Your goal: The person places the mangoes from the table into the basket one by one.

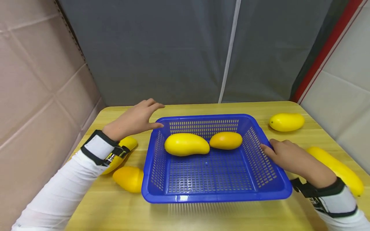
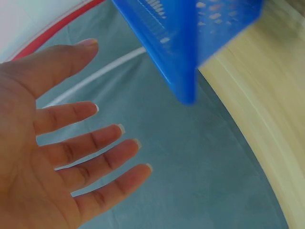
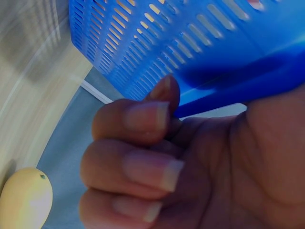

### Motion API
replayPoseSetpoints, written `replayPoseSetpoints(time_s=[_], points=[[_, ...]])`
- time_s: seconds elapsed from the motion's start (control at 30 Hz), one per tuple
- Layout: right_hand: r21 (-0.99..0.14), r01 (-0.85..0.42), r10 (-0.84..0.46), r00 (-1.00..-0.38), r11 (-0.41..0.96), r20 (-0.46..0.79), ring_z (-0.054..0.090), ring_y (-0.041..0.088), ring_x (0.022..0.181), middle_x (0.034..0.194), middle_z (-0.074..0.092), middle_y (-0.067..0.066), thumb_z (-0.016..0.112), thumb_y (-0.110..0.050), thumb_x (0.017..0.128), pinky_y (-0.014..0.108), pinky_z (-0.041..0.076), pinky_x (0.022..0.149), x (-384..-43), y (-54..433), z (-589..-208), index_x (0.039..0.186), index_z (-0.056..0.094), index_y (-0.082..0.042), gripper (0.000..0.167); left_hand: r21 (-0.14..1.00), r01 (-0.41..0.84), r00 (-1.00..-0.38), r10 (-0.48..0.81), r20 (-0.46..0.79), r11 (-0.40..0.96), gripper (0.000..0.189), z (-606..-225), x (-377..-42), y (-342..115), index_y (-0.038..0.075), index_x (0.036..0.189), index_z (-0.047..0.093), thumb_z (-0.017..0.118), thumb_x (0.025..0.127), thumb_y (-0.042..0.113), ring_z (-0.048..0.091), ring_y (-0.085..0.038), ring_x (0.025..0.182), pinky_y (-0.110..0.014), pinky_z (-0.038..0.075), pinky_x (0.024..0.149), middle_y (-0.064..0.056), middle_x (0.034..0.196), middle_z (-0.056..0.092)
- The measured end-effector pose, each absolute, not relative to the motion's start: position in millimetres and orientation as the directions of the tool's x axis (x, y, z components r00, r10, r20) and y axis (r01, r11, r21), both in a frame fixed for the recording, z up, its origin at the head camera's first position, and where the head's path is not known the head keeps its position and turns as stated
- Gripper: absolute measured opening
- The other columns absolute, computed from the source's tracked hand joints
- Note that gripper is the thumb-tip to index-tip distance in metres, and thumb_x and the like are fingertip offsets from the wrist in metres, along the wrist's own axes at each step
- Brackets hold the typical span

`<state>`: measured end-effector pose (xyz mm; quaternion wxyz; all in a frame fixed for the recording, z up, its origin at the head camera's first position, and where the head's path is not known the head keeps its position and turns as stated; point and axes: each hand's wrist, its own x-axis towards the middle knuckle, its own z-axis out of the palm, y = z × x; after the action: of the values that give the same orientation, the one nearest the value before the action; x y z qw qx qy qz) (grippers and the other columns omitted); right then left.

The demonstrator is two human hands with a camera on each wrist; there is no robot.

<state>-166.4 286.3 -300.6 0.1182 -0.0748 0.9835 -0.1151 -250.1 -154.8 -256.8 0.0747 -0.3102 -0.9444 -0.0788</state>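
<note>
A blue plastic basket (image 1: 214,196) with slotted walls is in the middle of the head view, tilted towards me, its near edge seemingly off the table. Two yellow mangoes lie in it: a larger mango (image 1: 186,144) at left and a smaller mango (image 1: 226,140) at right. My right hand (image 1: 292,157) grips the basket's right rim, fingers curled under it in the right wrist view. My left hand (image 1: 136,117) hovers by the far left corner of the basket, fingers spread and holding nothing; the left wrist view shows a gap between palm and basket.
On the wooden table (image 1: 115,208), an orange-yellow mango (image 1: 128,179) sits left of the basket, and another yellow fruit (image 1: 129,143) is partly hidden under my left wrist. At right lie a mango (image 1: 287,122) and a long yellow fruit (image 1: 336,166). A grey curtain (image 1: 150,54) hangs behind.
</note>
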Motion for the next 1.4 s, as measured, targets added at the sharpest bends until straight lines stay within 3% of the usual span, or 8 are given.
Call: replayPoseSetpoints(time_s=[0.23, 0.77, 1.1, 1.4], points=[[-0.228, -0.139, -0.186, -0.962, 0.964, -0.201, 0.054, 0.016, 0.061, 0.069, 0.053, 0.003, 0.035, -0.045, 0.102, 0.032, 0.046, 0.056, -166.6, 286.2, -300.3, 0.120, 0.046, 0.018, 0.066, 0.125, 0.546, -0.833, 0.521, 0.189, 0.828, 0.065, -268.5, -243.5, -186.8, 0.003, 0.135, 0.050, 0.074, 0.084, 0.034, 0.055, -0.033, 0.102, -0.048, 0.049, 0.084, -0.018, 0.121, 0.052], [-0.235, -0.143, -0.190, -0.963, 0.961, -0.193, 0.054, 0.016, 0.061, 0.068, 0.053, 0.003, 0.036, -0.044, 0.102, 0.032, 0.045, 0.056, -167.8, 288.1, -300.5, 0.115, 0.049, 0.015, 0.062, 0.084, 0.468, -0.878, 0.452, 0.160, 0.880, 0.064, -296.0, -231.9, -228.3, -0.002, 0.131, 0.052, 0.073, 0.084, 0.036, 0.054, -0.039, 0.104, -0.055, 0.048, 0.082, -0.024, 0.120, 0.053], [-0.232, -0.155, -0.198, -0.964, 0.960, -0.176, 0.053, 0.015, 0.059, 0.066, 0.052, 0.002, 0.036, -0.043, 0.102, 0.031, 0.044, 0.055, -165.8, 290.0, -300.5, 0.106, 0.053, 0.010, 0.056, -0.004, 0.436, -0.886, 0.430, 0.173, 0.900, 0.064, -315.8, -221.9, -246.1, -0.006, 0.126, 0.054, 0.078, 0.080, 0.031, 0.055, -0.040, 0.093, -0.053, 0.050, 0.076, -0.026, 0.110, 0.056], [-0.243, -0.144, -0.194, -0.962, 0.959, -0.194, 0.054, 0.014, 0.058, 0.067, 0.053, 0.002, 0.037, -0.043, 0.102, 0.030, 0.045, 0.055, -167.1, 288.1, -302.1, 0.112, 0.050, 0.014, 0.060, 0.085, 0.393, -0.918, 0.384, 0.103, 0.916, 0.077, -329.5, -217.8, -262.1, -0.004, 0.133, 0.047, 0.077, 0.078, 0.041, 0.053, -0.047, 0.102, -0.059, 0.047, 0.078, -0.030, 0.118, 0.052]])
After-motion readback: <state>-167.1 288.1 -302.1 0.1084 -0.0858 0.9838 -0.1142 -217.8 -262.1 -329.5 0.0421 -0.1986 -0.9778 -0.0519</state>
